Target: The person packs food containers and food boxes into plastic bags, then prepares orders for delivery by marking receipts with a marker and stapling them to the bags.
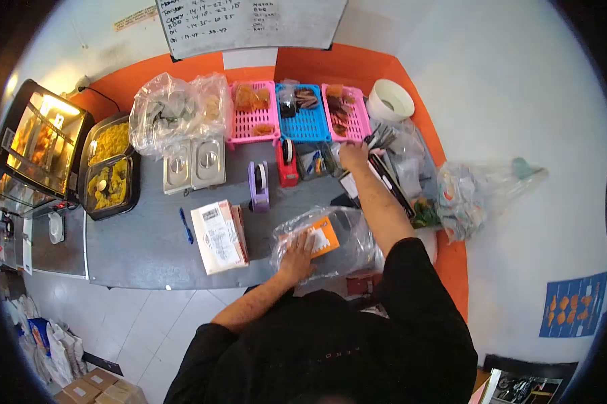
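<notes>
My left hand point(298, 259) lies flat with fingers spread on a clear plastic bag point(347, 232) and the lower left edge of an orange and white packet point(325, 237). The packet lies on or in the bag at the table's front edge. Stretched far forward, my right hand point(352, 156) is just below the front of the right pink basket point(347, 111), beside a bundle of cutlery point(381, 137) and a clear box of small items point(315, 162). Its fingers are foreshortened, and I cannot tell what they hold.
Left of my left hand are a stack of labelled paper packets point(217, 239), a blue pen point(186, 225) and a purple tape dispenser point(258, 186). A red tape dispenser point(287, 165), a blue basket point(302, 126), steel lidded trays point(208, 161) and a white bucket point(389, 101) stand farther back.
</notes>
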Tool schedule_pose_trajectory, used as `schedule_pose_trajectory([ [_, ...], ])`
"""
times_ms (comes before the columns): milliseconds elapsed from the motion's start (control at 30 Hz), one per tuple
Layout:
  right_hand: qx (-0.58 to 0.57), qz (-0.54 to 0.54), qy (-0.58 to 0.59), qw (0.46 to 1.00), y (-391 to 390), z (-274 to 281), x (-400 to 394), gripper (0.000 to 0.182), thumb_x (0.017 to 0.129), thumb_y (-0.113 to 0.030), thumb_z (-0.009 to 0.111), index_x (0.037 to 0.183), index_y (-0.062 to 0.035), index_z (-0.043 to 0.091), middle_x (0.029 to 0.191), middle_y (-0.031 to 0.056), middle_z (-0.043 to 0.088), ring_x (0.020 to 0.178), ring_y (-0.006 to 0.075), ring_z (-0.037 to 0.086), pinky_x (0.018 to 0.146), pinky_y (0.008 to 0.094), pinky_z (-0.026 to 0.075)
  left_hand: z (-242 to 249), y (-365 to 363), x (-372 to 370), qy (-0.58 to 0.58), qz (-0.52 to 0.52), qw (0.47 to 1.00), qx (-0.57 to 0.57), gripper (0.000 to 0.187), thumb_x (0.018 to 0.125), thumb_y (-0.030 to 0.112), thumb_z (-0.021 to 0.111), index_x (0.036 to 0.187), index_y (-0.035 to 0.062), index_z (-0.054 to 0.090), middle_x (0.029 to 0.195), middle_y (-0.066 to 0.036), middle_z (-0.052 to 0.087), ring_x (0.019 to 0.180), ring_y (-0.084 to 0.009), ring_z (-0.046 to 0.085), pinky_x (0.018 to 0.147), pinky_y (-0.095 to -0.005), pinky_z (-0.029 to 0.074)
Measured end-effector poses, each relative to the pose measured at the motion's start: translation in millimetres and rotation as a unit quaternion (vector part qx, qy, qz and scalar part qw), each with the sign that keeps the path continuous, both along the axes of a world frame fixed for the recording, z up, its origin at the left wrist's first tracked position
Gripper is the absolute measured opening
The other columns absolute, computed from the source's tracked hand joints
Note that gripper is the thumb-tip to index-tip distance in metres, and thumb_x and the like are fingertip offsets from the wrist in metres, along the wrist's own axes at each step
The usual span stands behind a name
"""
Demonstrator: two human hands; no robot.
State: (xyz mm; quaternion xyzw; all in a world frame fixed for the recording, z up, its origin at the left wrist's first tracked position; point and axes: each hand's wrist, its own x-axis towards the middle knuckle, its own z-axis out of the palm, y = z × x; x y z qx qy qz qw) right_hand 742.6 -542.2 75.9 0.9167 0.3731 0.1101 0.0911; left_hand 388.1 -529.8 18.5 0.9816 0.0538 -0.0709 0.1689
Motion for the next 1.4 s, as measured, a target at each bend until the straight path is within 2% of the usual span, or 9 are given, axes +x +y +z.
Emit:
schedule_pose_trajectory([
  [67, -0.021, -0.003, -0.032, 0.999, 2, -25, 6, 0.021, 0.079, -0.016, 0.056, 0.091, -0.0064, 0.070, 0.099, 0.0153, 0.068, 0.106, 0.0323, 0.057, 0.090, 0.0469, 0.040, 4, 6, -1, -0.039, -0.017, 0.997, -0.061, 0.089, 0.077, 0.040, 0.071, 0.145, 0.0017, 0.026, 0.147, -0.024, 0.026, 0.133, -0.0419, 0.032, 0.109, -0.0474, 0.030],
  [333, 0.054, -0.136, 0.069, 0.987, 6, 10, 20, 0.019, 0.071, -0.031, 0.073, 0.079, -0.0136, 0.074, 0.085, 0.0097, 0.070, 0.091, 0.0303, 0.064, 0.086, 0.0477, 0.038, 21, 29, 18, -0.028, 0.055, 0.987, -0.146, 0.059, 0.084, 0.031, 0.063, 0.130, -0.0001, 0.045, 0.123, -0.020, 0.052, 0.119, -0.0353, 0.047, 0.098, -0.0474, 0.038],
  [633, 0.324, 0.035, 0.230, 0.917, -41, 20, 48, 0.016, 0.070, -0.023, 0.075, 0.078, -0.0092, 0.074, 0.077, 0.0108, 0.070, 0.076, 0.0258, 0.067, 0.072, 0.0355, 0.050, 0, 26, 23, 0.007, 0.088, 0.985, -0.148, 0.040, 0.085, 0.026, 0.060, 0.116, 0.0016, 0.054, 0.119, -0.017, 0.057, 0.115, -0.0342, 0.051, 0.096, -0.0505, 0.039],
  [1067, 0.356, 0.070, 0.222, 0.905, -41, 55, 54, 0.022, 0.076, -0.016, 0.071, 0.094, -0.0031, 0.070, 0.081, 0.0100, 0.069, 0.077, 0.0225, 0.066, 0.072, 0.0343, 0.051, 8, -1, 22, -0.027, 0.185, 0.981, -0.048, 0.030, 0.086, 0.023, 0.057, 0.112, 0.0076, 0.058, 0.114, -0.012, 0.060, 0.111, -0.0319, 0.054, 0.091, -0.0494, 0.043],
  [1133, 0.626, 0.013, 0.551, 0.551, -38, 109, 2, 0.031, 0.082, -0.009, 0.065, 0.111, -0.0002, 0.059, 0.100, 0.0117, 0.068, 0.084, 0.0245, 0.067, 0.076, 0.0394, 0.054, 6, 4, 26, -0.024, 0.197, 0.978, -0.064, 0.028, 0.086, 0.022, 0.057, 0.110, 0.0073, 0.059, 0.112, -0.013, 0.061, 0.110, -0.0320, 0.055, 0.091, -0.0487, 0.043],
  [1200, 0.618, 0.137, 0.724, 0.275, -47, 143, -57, 0.024, 0.086, -0.005, 0.060, 0.109, -0.0020, 0.055, 0.099, 0.0065, 0.065, 0.086, 0.0226, 0.066, 0.078, 0.0393, 0.055, 20, 4, 21, -0.026, 0.177, 0.982, -0.065, 0.027, 0.084, 0.026, 0.060, 0.103, 0.0068, 0.062, 0.108, -0.014, 0.062, 0.104, -0.0319, 0.059, 0.087, -0.0469, 0.046],
  [1267, 0.430, 0.107, 0.886, 0.138, -61, 123, -118, 0.014, 0.087, -0.005, 0.059, 0.101, -0.0043, 0.060, 0.096, 0.0068, 0.066, 0.085, 0.0199, 0.064, 0.079, 0.0338, 0.053, -31, 5, 20, -0.054, 0.190, 0.977, -0.086, 0.031, 0.082, 0.029, 0.063, 0.103, 0.0064, 0.062, 0.107, -0.015, 0.062, 0.102, -0.0322, 0.059, 0.087, -0.0472, 0.047],
  [1333, 0.038, 0.315, 0.737, 0.597, -55, 116, -157, 0.022, 0.080, -0.012, 0.066, 0.100, -0.0009, 0.069, 0.094, 0.0096, 0.069, 0.087, 0.0216, 0.066, 0.080, 0.0341, 0.053, -10, 4, 20, -0.132, 0.167, 0.972, -0.101, 0.037, 0.076, 0.030, 0.069, 0.104, 0.0057, 0.062, 0.102, -0.016, 0.063, 0.096, -0.0332, 0.061, 0.084, -0.0474, 0.048],
  [1400, 0.006, 0.192, 0.643, 0.741, -48, 49, -177, 0.015, 0.077, -0.004, 0.059, 0.082, 0.0019, 0.071, 0.078, 0.0134, 0.070, 0.079, 0.0284, 0.068, 0.079, 0.0376, 0.053, 14, 2, 20, -0.114, 0.167, 0.973, -0.110, 0.041, 0.073, 0.030, 0.073, 0.105, 0.0067, 0.062, 0.095, -0.014, 0.064, 0.091, -0.0336, 0.062, 0.082, -0.0467, 0.049],
])
